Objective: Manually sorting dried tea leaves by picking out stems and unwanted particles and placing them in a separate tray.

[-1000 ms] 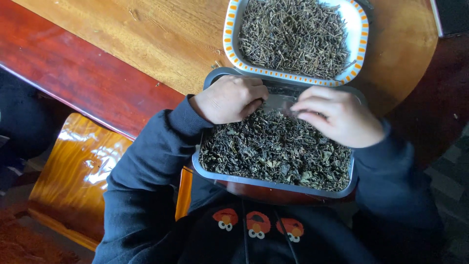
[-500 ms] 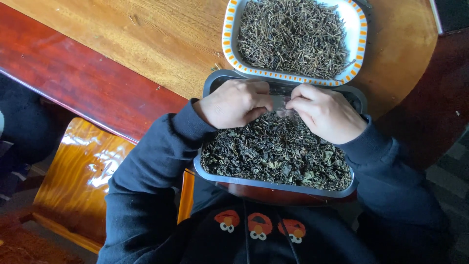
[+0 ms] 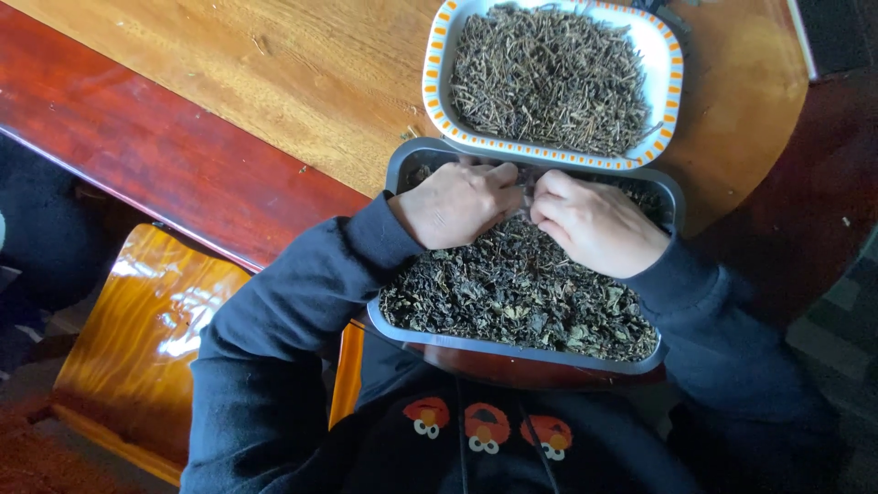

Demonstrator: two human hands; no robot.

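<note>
A wooden desk (image 3: 274, 82) with a light top and a dark red-brown edge filled the upper view. Below it stood a glossy orange-brown wooden chair (image 3: 146, 348), catching bright daylight; the floor lay in shadow.

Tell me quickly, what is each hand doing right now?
Left hand: curled, fingers down in the leaves of the grey tray; grip cannot be told.
Right hand: the same, curled in the leaves.

Wooden tabletop (image 3: 302, 82), pale grain in the middle, dark red-brown band along its near edge. On it sits a white tray (image 3: 437, 64) with an orange-dotted rim, full of dry brown stems. A grey tray (image 3: 512, 346) of dark dried leaves overhangs the near edge, tucked under the white one.
</note>
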